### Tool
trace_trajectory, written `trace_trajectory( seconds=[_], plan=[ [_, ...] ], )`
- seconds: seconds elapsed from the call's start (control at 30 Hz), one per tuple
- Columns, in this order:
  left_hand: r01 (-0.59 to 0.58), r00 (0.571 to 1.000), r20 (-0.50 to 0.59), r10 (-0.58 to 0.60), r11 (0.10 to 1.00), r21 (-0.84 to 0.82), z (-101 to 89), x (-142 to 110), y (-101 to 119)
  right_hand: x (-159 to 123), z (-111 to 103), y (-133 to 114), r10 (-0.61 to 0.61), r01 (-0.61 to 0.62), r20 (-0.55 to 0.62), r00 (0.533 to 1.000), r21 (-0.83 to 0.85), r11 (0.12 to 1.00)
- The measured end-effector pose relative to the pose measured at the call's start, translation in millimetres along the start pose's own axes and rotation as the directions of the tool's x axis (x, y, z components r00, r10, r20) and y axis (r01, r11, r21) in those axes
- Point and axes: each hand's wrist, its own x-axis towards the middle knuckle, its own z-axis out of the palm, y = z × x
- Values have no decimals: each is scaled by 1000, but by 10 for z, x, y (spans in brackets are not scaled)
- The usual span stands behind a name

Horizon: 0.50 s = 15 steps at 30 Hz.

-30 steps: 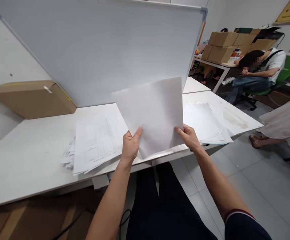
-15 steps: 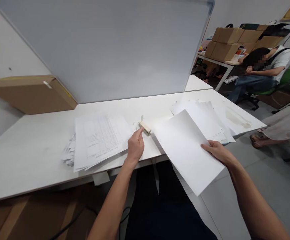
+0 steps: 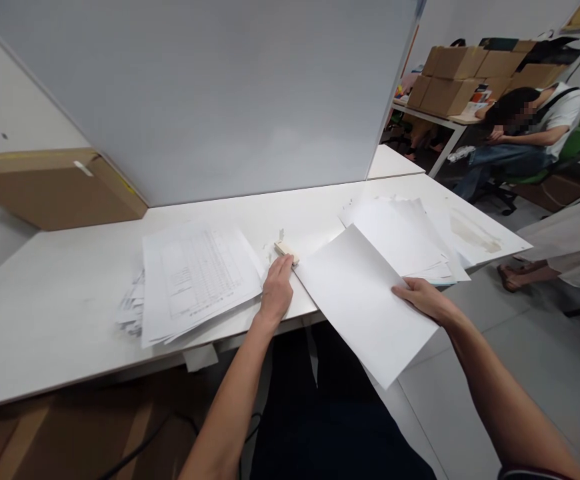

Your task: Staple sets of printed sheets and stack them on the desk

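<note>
My right hand [image 3: 423,300] grips a blank white sheet of paper [image 3: 365,300] by its right edge; the sheet slants over the front edge of the white table [image 3: 50,313]. My left hand [image 3: 276,290] reaches forward on the table, fingers together, its tips touching a small beige block [image 3: 287,251]. Whether it grips the block I cannot make out. Left of that hand lies a messy stack of printed sheets [image 3: 195,280]. Behind the held sheet sits a second pile of white papers [image 3: 405,237].
A large whiteboard [image 3: 210,93] leans upright at the back of the table. A flat cardboard box [image 3: 55,187] lies at the far left. At the right rear a seated person [image 3: 525,133] leans by a desk with cardboard boxes [image 3: 450,80]. Another person's foot [image 3: 513,277] shows at right.
My left hand let go of the sheet and moved to the small block on the table. My right hand lowered the sheet from upright to slanting flat at the right.
</note>
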Motion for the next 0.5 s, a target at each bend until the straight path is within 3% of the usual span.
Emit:
trace_trajectory(
  seconds=[0.27,0.4,0.5],
  plan=[
    [-102,993,79,83,951,291,15,-10,-25,46,79,-111,16,-16,3,1000,-30,999],
    [-148,988,93,123,923,354,22,-33,-16,26,114,-143,21,-21,8,1000,-40,999],
    [-166,986,43,162,920,355,17,-68,27,7,60,-131,-1,0,-22,1000,-51,999]
  ],
)
